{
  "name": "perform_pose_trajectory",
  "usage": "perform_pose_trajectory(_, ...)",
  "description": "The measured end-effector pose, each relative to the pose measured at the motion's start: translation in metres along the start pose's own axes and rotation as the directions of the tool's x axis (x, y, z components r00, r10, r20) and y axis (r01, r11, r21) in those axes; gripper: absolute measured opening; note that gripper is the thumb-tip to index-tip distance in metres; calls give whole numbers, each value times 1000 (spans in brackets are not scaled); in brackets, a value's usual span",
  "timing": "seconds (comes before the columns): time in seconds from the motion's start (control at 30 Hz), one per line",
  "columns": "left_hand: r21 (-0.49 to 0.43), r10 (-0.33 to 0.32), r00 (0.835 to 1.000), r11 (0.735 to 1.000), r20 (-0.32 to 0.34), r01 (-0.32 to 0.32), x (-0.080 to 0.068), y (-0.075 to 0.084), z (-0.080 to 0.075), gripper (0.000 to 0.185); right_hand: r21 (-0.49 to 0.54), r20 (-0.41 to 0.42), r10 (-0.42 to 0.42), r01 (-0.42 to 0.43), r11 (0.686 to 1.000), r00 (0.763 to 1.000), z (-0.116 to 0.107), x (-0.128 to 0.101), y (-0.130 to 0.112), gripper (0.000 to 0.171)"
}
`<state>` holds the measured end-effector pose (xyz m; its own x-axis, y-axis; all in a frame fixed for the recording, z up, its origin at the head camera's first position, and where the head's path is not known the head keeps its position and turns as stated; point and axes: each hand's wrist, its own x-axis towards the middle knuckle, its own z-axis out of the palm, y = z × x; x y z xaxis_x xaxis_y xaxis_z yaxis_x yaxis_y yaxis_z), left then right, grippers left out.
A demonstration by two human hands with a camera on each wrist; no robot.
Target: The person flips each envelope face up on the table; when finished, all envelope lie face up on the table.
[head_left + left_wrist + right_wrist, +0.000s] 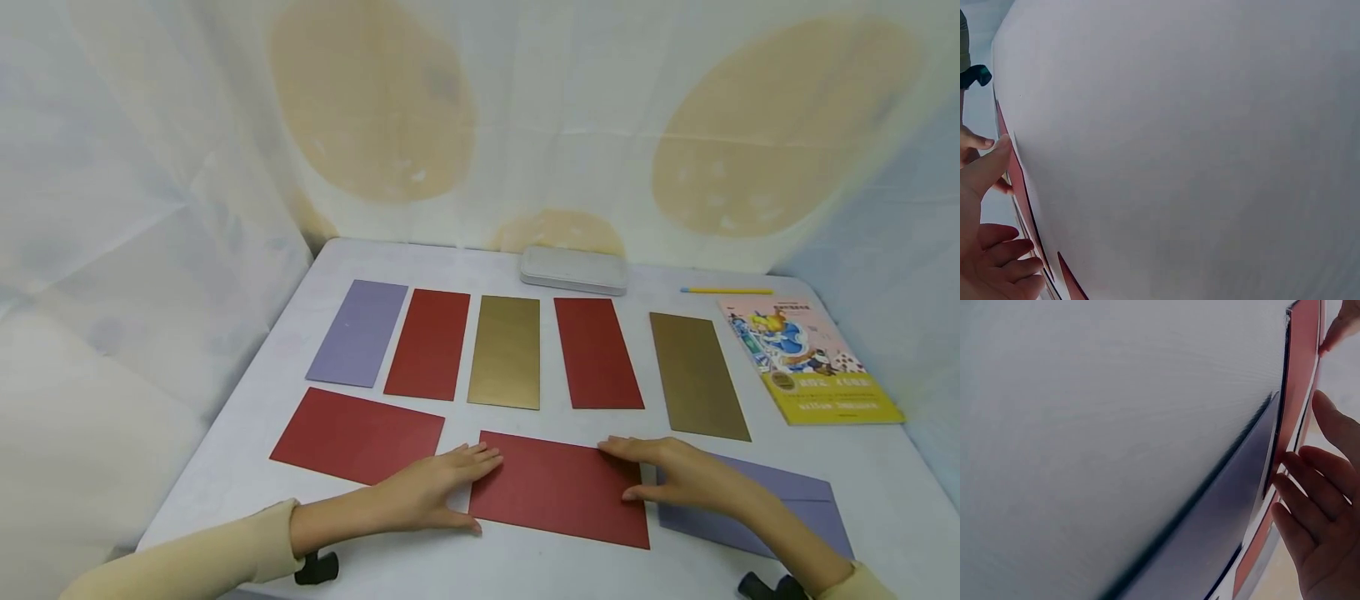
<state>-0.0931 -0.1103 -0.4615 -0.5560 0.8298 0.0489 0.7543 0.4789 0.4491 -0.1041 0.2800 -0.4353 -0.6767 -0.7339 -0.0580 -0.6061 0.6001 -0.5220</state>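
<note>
A red envelope (558, 487) lies crosswise on the table in front of me, between both hands. My left hand (442, 487) is at its left end, fingertips over the upper corner and thumb spread apart near the lower one. On its right end rest the extended fingers of my right hand (682, 475), the thumb held apart from them. Left of it is another red envelope (356, 433), partly covered by my left hand. A purple envelope (813, 510) with a flap line lies under my right forearm. In the right wrist view, the red envelope (1302, 356) appears edge-on beside the fingers.
Behind stands a row: a purple envelope (358, 333), a red one (427, 346), a gold one (504, 354), another red one (598, 354) and a darker gold one (699, 375). Farther back are a grey case (573, 268), a yellow pencil (727, 291) and a picture book (810, 362).
</note>
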Motion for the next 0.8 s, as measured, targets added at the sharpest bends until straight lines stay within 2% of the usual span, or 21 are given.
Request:
perform_pose_trajectory(0.3,31,-4,1000,1000,6,3,7,-2,-2,80,-22,6,15,-15,1000,1000,2,-1,-1,62)
perform_pose_trajectory(0.47,56,13,1000,998,6,-13,8,-3,-4,75,-80,18,44,-43,996,999,6,0,-2,61)
perform_pose_trajectory(0.63,102,28,999,994,31,-31,9,-2,-6,71,-114,13,45,-44,992,999,9,-1,-4,60)
perform_pose_trajectory(0.8,191,63,997,979,35,-69,10,-1,-7,66,-116,-1,16,-16,993,1000,11,-1,-5,58)
